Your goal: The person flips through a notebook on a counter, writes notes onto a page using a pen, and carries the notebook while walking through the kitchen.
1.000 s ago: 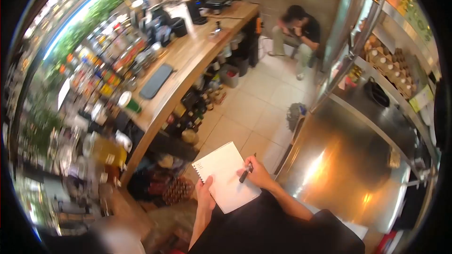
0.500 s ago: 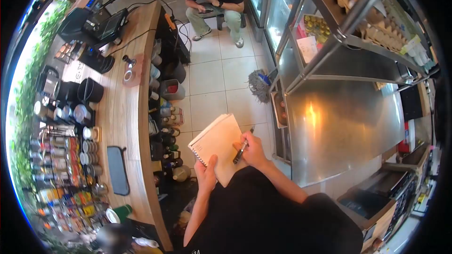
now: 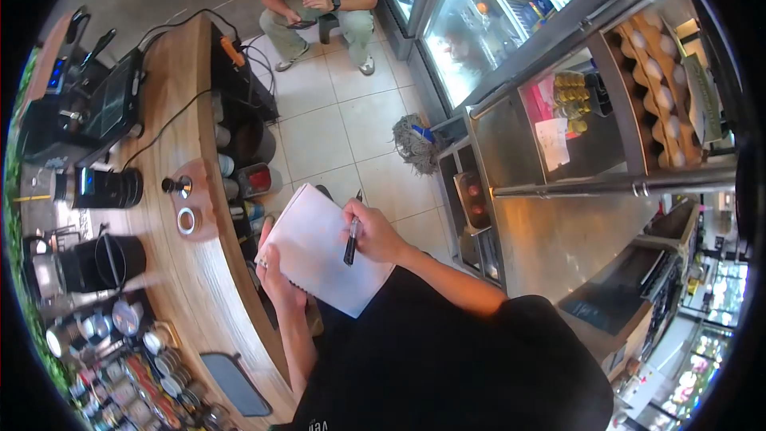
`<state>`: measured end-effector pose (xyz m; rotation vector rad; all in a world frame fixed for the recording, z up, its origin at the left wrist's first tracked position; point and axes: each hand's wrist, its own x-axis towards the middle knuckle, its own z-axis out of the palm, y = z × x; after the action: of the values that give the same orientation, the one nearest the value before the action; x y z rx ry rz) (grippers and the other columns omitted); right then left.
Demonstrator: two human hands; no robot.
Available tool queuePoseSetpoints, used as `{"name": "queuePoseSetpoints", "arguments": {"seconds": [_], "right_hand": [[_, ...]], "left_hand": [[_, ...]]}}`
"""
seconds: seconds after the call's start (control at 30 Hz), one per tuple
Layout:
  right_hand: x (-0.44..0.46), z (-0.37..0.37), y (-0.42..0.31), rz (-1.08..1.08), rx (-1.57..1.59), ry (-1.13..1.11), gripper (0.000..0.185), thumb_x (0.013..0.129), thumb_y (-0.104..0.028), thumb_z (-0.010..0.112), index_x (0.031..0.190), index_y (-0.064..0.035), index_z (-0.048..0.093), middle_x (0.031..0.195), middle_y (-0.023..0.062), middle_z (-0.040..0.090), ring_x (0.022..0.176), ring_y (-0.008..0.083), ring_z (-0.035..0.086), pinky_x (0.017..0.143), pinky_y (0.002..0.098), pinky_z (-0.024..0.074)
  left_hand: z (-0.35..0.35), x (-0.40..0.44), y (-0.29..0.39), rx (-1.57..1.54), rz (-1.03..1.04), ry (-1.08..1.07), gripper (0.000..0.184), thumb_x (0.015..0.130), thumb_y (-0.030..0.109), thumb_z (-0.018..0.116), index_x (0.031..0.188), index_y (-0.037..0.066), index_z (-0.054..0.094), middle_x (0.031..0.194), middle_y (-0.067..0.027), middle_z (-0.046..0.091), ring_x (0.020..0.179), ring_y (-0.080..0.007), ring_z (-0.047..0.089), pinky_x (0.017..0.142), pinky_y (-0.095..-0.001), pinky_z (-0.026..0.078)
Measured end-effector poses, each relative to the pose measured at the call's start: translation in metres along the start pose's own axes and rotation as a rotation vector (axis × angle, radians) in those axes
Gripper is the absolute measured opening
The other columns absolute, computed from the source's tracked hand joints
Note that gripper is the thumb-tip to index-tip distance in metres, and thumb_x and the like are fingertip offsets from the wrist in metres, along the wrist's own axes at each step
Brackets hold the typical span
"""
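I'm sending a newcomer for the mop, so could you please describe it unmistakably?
Find the pale tiled floor between the wooden counter and the steel table. On the table side, the mop is a grey bundle with a blue part, its loose strings unlike the smooth tiles and metal.

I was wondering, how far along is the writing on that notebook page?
Already done: the notebook is open in the left hand. In hand: the right hand holds a pen over the page. Left: most of the visible page looks blank, so probably most of the writing; how much is intended, I cannot tell.
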<state>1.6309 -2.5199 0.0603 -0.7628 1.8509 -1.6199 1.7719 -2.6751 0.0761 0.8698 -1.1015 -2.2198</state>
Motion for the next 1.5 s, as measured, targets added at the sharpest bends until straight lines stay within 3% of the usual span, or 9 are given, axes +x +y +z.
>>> {"name": "queuePoseSetpoints", "arguments": {"seconds": [0.23,0.5,0.73,0.83,0.9,1.0,1.1,1.43,1.5], "right_hand": [[0.081,0.015,0.047,0.199,0.325,0.595,0.031,0.087,0.003,0.068,0.092,-0.0112,0.04,0.073,-0.003,0.044,0.069,0.0065,0.052,0.057,0.024,0.0415],[0.126,0.001,0.043,0.284,0.079,0.604,0.026,0.085,0.003,0.066,0.091,-0.0077,0.043,0.071,0.0048,0.052,0.067,0.0151,0.053,0.062,0.0309,0.0462],[0.174,-0.018,0.113,0.224,-0.022,1.053,0.031,0.085,-0.004,0.073,0.096,-0.0061,0.044,0.095,0.0183,0.072,0.074,0.0227,0.067,0.065,0.0351,0.0512],[0.173,-0.051,0.15,0.495,-0.16,0.988,0.032,0.089,-0.016,0.074,0.103,-0.0043,0.048,0.097,0.02,0.071,0.079,0.0244,0.068,0.068,0.0375,0.0541],[0.169,-0.071,0.199,0.802,-0.275,0.78,0.045,0.089,-0.031,0.072,0.113,-0.002,0.048,0.096,0.0258,0.068,0.081,0.0428,0.068,0.07,0.0474,0.054],[0.15,-0.077,0.258,1.125,-0.487,0.309,0.048,0.086,-0.032,0.072,0.118,-0.0046,0.049,0.106,0.0264,0.065,0.097,0.0467,0.065,0.087,0.0524,0.0529],[0.124,-0.071,0.313,1.339,-0.599,-0.009,0.06,0.08,-0.037,0.077,0.121,-0.0058,0.048,0.126,0.0281,0.056,0.115,0.049,0.057,0.101,0.0534,0.0489],[0.154,-0.095,0.395,1.417,-0.473,-0.025,0.068,0.072,-0.042,0.084,0.118,-0.005,0.049,0.12,0.0289,0.054,0.112,0.0443,0.057,0.095,0.0525,0.0469],[0.156,-0.088,0.4,1.405,-0.502,-0.033,0.067,0.071,-0.042,0.083,0.117,-0.0054,0.05,0.119,0.0282,0.055,0.111,0.0438,0.056,0.094,0.0522,0.0462]], "left_hand": [[0.026,0.146,0.001,0.142,-0.372,-0.216,0.03,0.099,0.007,0.059,0.124,-0.008,0.06,0.115,-0.0128,0.069,0.1,-0.0211,0.068,0.086,-0.0333,0.055],[0.064,0.238,0.017,0.252,-0.723,-0.405,0.031,0.092,0.002,0.066,0.121,-0.007,0.063,0.117,-0.014,0.069,0.103,-0.0219,0.068,0.089,-0.0347,0.056],[0.092,0.277,-0.032,0.704,-0.287,-0.456,0.028,0.091,0.006,0.069,0.114,-0.009,0.066,0.107,-0.0129,0.072,0.096,-0.0178,0.067,0.084,-0.0321,0.052],[0.074,0.298,-0.089,0.77,-0.134,-0.361,0.028,0.091,0.009,0.071,0.111,-0.01,0.066,0.106,-0.013,0.072,0.095,-0.02,0.067,0.083,-0.0345,0.052],[0.044,0.326,-0.139,0.916,-0.27,-0.137,0.03,0.089,0.009,0.073,0.111,-0.01,0.065,0.103,-0.0144,0.071,0.094,-0.0231,0.066,0.083,-0.0371,0.052],[-0.001,0.358,-0.199,0.694,-0.712,0.243,0.047,0.086,-0.001,0.069,0.13,-0.004,0.053,0.121,-0.0158,0.063,0.104,-0.0285,0.063,0.09,-0.0397,0.051],[-0.027,0.351,-0.245,0.942,-0.729,0.559,0.042,0.088,0.001,0.067,0.127,-0.009,0.056,0.121,-0.0152,0.064,0.107,-0.0291,0.063,0.092,-0.0431,0.052],[-0.063,0.327,-0.35,1.727,-0.733,-0.639,0.051,0.094,0.043,0.064,0.108,-0.005,0.071,0.1,-0.0269,0.07,0.097,-0.0464,0.062,0.092,-0.0525,0.048],[-0.041,0.343,-0.356,1.744,-0.819,-0.589,0.053,0.093,0.044,0.065,0.108,-0.007,0.069,0.102,-0.0275,0.069,0.098,-0.0463,0.062,0.091,-0.0521,0.048]]}}
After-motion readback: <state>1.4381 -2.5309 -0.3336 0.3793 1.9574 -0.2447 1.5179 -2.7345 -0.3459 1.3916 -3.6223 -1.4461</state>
